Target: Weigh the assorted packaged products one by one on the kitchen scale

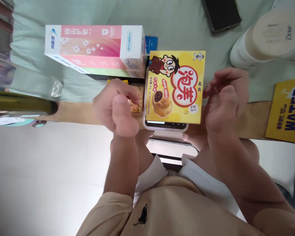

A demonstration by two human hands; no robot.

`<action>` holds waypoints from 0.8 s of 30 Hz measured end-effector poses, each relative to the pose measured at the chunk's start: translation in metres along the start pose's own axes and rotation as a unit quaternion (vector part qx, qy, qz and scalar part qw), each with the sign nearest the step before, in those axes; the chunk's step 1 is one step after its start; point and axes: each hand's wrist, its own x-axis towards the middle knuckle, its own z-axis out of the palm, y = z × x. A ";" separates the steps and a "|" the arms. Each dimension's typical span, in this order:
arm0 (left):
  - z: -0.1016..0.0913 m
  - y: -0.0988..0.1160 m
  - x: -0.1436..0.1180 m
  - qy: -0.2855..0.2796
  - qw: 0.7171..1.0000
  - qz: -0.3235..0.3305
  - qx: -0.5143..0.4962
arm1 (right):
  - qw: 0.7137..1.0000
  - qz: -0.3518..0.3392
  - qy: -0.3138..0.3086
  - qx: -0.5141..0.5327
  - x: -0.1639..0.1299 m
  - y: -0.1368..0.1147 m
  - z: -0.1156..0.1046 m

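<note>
A yellow snack box (175,87) with a cartoon face and a cream puff picture lies flat in the middle, on top of a white device (166,127) at the table's front edge. My left hand (116,106) is curled into a loose fist just left of the box, its fingertips against a small clear packet of orange snacks (136,101); I cannot see anything held in it. My right hand (225,98) hovers at the box's right edge with its fingers slightly bent and apart, the fingertips close to or just touching the edge.
A long pink and white carton (93,49) lies behind the left hand. A dark green bottle (19,103) and clear glassware (27,80) sit at the left. A black phone (222,14), a white Dove bottle (263,39) and a yellow WATER box (288,109) occupy the right.
</note>
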 end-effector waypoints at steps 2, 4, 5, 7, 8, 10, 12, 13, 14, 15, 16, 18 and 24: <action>0.002 0.005 -0.002 -0.028 0.999 -0.029 0.007 | 1.000 0.001 -0.001 0.003 -0.001 0.000 -0.001; 0.003 0.005 -0.003 -0.032 0.999 -0.028 0.016 | 1.000 0.008 0.002 -0.003 -0.002 0.001 -0.003; 0.003 0.004 -0.003 -0.038 0.999 -0.027 0.017 | 1.000 0.011 0.005 -0.007 -0.003 0.001 -0.005; 0.004 -0.002 -0.003 -0.042 0.999 -0.025 0.011 | 1.000 0.019 0.009 -0.016 -0.004 0.000 -0.007; 0.005 -0.005 -0.003 -0.042 0.999 -0.025 0.005 | 1.000 0.023 0.007 -0.019 -0.005 0.000 -0.008; 0.008 -0.010 -0.002 -0.034 0.999 -0.040 -0.008 | 0.999 0.029 0.000 -0.022 -0.005 0.000 -0.009; 0.012 -0.015 -0.001 -0.021 0.997 -0.070 -0.031 | 0.999 0.039 -0.013 -0.024 -0.006 0.002 -0.010; 0.015 -0.016 0.000 -0.020 0.995 -0.086 -0.044 | 0.999 0.044 -0.019 -0.024 -0.005 0.003 -0.010; 0.018 -0.016 0.001 -0.019 0.993 -0.101 -0.062 | 0.998 0.049 -0.024 -0.025 -0.005 0.004 -0.010; 0.020 -0.015 0.002 -0.018 0.990 -0.112 -0.084 | 0.998 0.054 -0.030 -0.025 -0.005 0.006 -0.011; 0.022 -0.014 0.004 -0.016 0.987 -0.121 -0.104 | 0.997 0.057 -0.035 -0.026 -0.005 0.008 -0.011; 0.026 -0.010 0.007 -0.016 0.979 -0.145 -0.146 | 0.996 0.066 -0.044 -0.027 -0.006 0.012 -0.011; 0.026 -0.005 0.015 -0.045 0.953 -0.182 -0.239 | 0.992 0.096 -0.082 -0.020 -0.006 0.015 -0.010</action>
